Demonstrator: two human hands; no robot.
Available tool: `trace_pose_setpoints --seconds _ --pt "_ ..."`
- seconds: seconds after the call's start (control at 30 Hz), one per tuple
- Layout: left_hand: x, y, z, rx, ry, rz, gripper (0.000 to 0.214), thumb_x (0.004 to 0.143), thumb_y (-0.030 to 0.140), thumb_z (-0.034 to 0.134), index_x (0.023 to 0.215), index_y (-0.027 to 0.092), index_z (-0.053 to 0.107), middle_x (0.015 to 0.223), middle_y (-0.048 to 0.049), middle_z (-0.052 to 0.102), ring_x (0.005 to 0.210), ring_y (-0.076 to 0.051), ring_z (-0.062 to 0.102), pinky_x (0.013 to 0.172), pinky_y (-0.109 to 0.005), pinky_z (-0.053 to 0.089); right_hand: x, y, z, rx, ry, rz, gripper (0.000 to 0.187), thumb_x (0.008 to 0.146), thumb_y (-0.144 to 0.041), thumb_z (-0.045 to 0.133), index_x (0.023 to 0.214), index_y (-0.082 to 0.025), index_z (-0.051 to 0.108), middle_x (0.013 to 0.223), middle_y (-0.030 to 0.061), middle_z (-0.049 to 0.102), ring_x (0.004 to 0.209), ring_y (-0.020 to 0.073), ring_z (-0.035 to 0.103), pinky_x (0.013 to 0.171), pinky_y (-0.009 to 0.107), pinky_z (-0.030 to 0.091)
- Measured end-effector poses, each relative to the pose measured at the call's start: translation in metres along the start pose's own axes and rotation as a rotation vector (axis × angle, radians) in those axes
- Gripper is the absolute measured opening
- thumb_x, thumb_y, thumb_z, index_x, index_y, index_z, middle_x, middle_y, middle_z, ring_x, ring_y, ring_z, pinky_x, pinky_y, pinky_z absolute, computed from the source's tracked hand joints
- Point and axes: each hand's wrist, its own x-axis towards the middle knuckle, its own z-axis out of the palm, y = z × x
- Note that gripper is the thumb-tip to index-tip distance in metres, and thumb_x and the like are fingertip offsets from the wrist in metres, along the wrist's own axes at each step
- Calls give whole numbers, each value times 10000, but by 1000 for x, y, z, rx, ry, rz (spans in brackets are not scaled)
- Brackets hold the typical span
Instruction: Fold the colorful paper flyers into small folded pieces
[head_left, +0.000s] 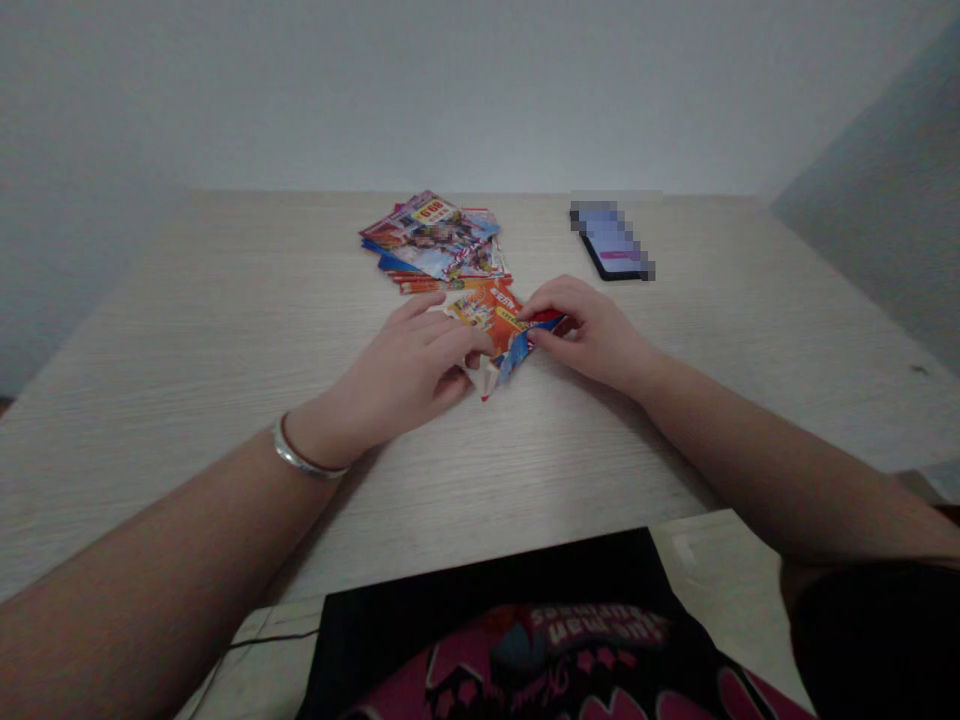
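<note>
Folded glossy leaflet (499, 330) sits tilted just above the pale wooden desk (225, 330), one corner pointing toward the person. Left hand (409, 355) curls its fingers over the near edge; right hand (589, 335) pinches the red end between thumb and forefinger.

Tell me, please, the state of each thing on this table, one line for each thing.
Left hand: curled, fingers on the card.
Right hand: pinching the card's other end.
Printed card: bent, held in both hands.
Card pile: loose, spread unevenly.
Phone: lying flat, screen lit.
</note>
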Motion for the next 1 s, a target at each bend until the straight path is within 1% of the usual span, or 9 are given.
trace_pose_setpoints --seconds 0.1,0.2,0.3,0.4,0.57,0.7,0.8,0.87,1.0 --pt "0 -5 1 -74 -39 17 171 901 134 551 969 233 674 926 -5 739 935 -194 681 1146 -451 428 -3 3 -1 -108 -11 -124 178 875 -197 649 1009 -249 755 1284 91 664 1167 260 628 1019 477 518" --pt "0 -7 2 -132 -52 57 212 914 107 531 928 232 702 952 -22 745 924 -193 673 1064 -414 482 -3 3 -1 -243 -77 -231 178 851 -190 686 993 -262 767 1449 70 617 1351 320 520 1163 577 381" --pt "0 -7 3 -131 -57 33 230 913 100 511 897 218 708 931 -40 729 914 -205 656 1024 -417 494 -2 2 -2 -246 -172 -288 139 903 -214 639 953 -253 763 1292 55 724 1295 291 564 1139 541 400" --pt "-1 -6 2 -119 -63 -31 225 914 101 502 875 211 694 934 -38 722 924 -206 646 1064 -445 455 1 -1 -4 -167 -257 -293 163 956 -254 584 928 -222 741 1009 46 791 1056 237 671 1052 478 451" --pt "-1 -4 -1 -173 -89 -104 192 887 109 506 908 194 677 915 -45 699 941 -215 620 1009 -421 471 3 -5 -8 -79 -377 -190 173 956 -288 595 861 -214 718 825 1 766 808 183 661 1088 527 396" --pt "-2 -3 1 -192 -100 -199 164 929 185 510 898 207 669 862 -18 691 904 -212 608 1078 -479 450 0 -8 -10 54 -320 -82 85 912 -257 663 917 -240 747 831 -28 760 789 159 659 1138 535 367" --pt "-5 -4 7 -252 4 -352 156 967 270 530 992 201 667 973 -43 710 958 -232 629 1032 -479 498 -4 -12 -8 210 -210 62 189 888 -259 698 1070 -228 740 815 -18 740 763 154 648 931 420 499" --pt "-7 -6 12 -377 88 -416 172 962 298 576 1088 200 639 1082 -70 703 1016 -240 647 976 -443 539 -5 -15 -6 316 -172 163 293 882 -284 713 1165 -207 708 801 -14 718 753 152 645 795 352 508" --pt "-10 -8 20 -562 244 -348 373 926 287 686 1257 235 521 1219 -82 633 1103 -224 645 976 -404 561 -3 -19 -1 472 -149 284 287 850 -315 755 1091 -207 641 792 -22 689 752 138 644 706 294 477"
